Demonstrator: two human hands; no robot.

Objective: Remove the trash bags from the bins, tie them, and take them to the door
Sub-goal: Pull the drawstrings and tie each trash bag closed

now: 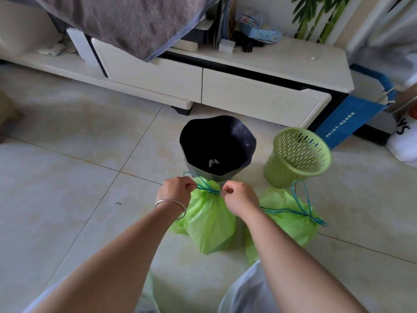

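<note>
- left hand (174, 190): fist curled round the blue drawstring (206, 188) at the neck of the near translucent green plastic trash bag (208, 224); a cord loop sticks out past the knuckles on the far side
- right hand (240, 198): fingers curled, pinching the same drawstring on the other side of the neck; the two hands are close together with the cinched neck between them
- silver bangle (171, 207) on the left wrist
- that bag stands on the pale tiled floor (67, 177), neck gathered shut, just in front of the dark bin
- dark round bin with a black wavy-edged liner (217, 145): upright on the floor, mouth open, interior dark, contents cannot tell
- second translucent green plastic trash bag (291, 220): on the floor right of the first, partly behind the right forearm, neck cinched, its blue cord knotted with a loop standing up
- light green perforated plastic basket (297, 157): tipped toward the camera, on the floor beside the dark bin, just beyond the second bag; nothing visible inside
- white low cabinet with two drawers (225, 86) behind both bins; grey blanket (135, 23) hangs over its left part
- blue cardboard box (352, 123) stands on the floor at the cabinet's right end
</note>
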